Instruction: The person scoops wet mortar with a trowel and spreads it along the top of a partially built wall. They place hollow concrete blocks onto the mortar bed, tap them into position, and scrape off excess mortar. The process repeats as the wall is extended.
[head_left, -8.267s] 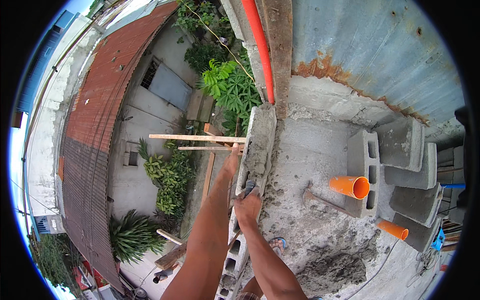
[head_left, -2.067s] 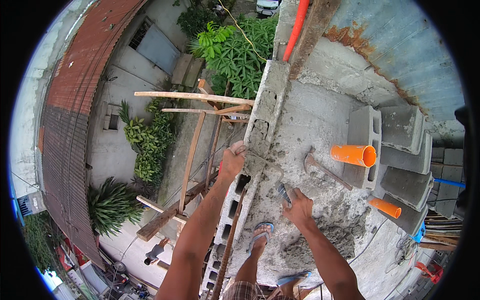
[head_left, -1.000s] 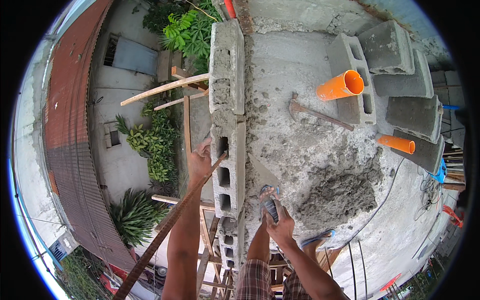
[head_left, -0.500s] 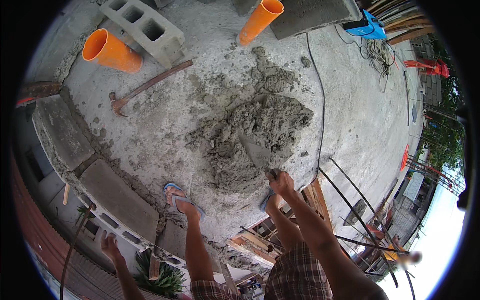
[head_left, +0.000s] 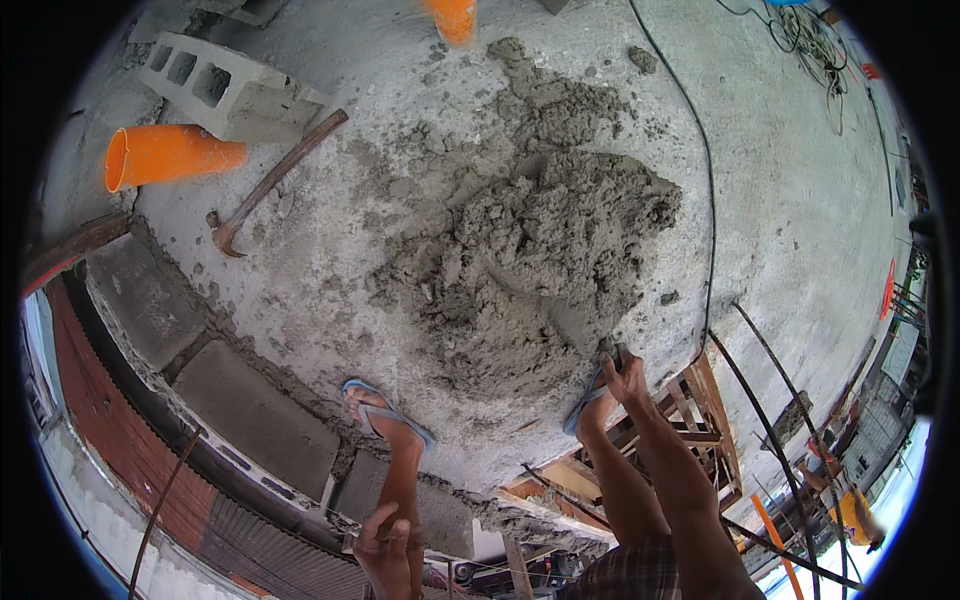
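My right hand [head_left: 625, 377] is closed around the dark handle of a trowel [head_left: 577, 322]. Its blade lies against the near right part of a heap of wet grey mortar [head_left: 540, 250], and mortar hides some of the blade's edge. In front of my left shin, low in the picture, my left hand [head_left: 385, 545] is held up with its fingers loosely bent and apart. I see nothing in it. It is over the row of blocks but appears apart from them.
A claw hammer [head_left: 270, 185] lies left of the mortar, near an orange pipe [head_left: 180, 158] and a hollow concrete block [head_left: 235, 92]. A black cable [head_left: 700, 130] runs along the right. Steel bars [head_left: 770, 430] and a wood-framed opening [head_left: 700, 410] are by my right foot. A block wall [head_left: 255, 410] edges the left.
The view has shifted. My right hand has drawn the trowel toward the mortar's near right side. My left hand has come in from the far lower left to my left shin.
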